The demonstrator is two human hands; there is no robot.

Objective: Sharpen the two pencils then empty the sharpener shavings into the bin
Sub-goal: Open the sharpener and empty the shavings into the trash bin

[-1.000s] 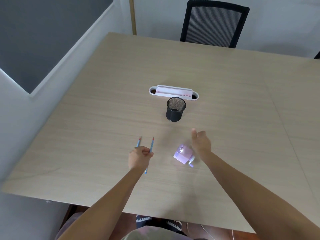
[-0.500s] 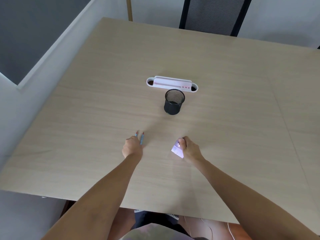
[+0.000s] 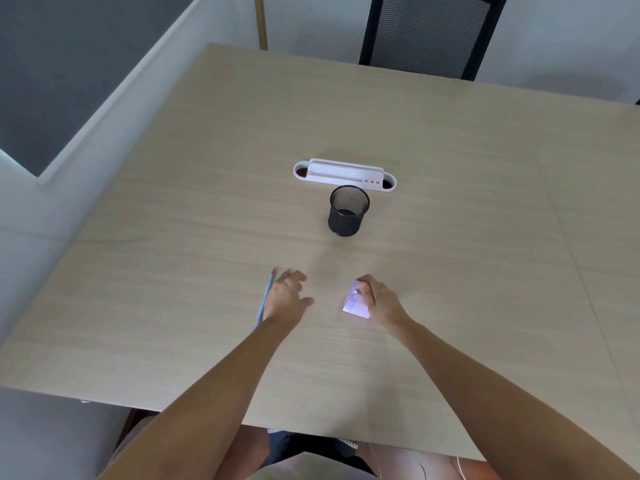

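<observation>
Head view, looking down on a pale wood-grain worktop (image 3: 450, 306).

Right hand (image 3: 379, 299): grip closed around a small lilac pencil sharpener (image 3: 353, 303), fingers wrapped over its top and right side. The sharpener sits on or just above the worktop; cannot tell which.

Left hand (image 3: 285, 299): grip released, fingers spread and thumb out to the right, palm down over the worktop. A blue pencil (image 3: 266, 296) lies just beside its left edge, red tip pointing away from the person, near end hidden under the wrist. A second tip (image 3: 288, 270) shows just past the fingers; the rest of that pencil is hidden by the hand.

Farther out, centre: a black mesh cup (image 3: 348, 211), upright. Just behind it, a white oblong desk organiser (image 3: 343, 174). A black mesh-backed chair (image 3: 429, 32) stands at the far edge.
</observation>
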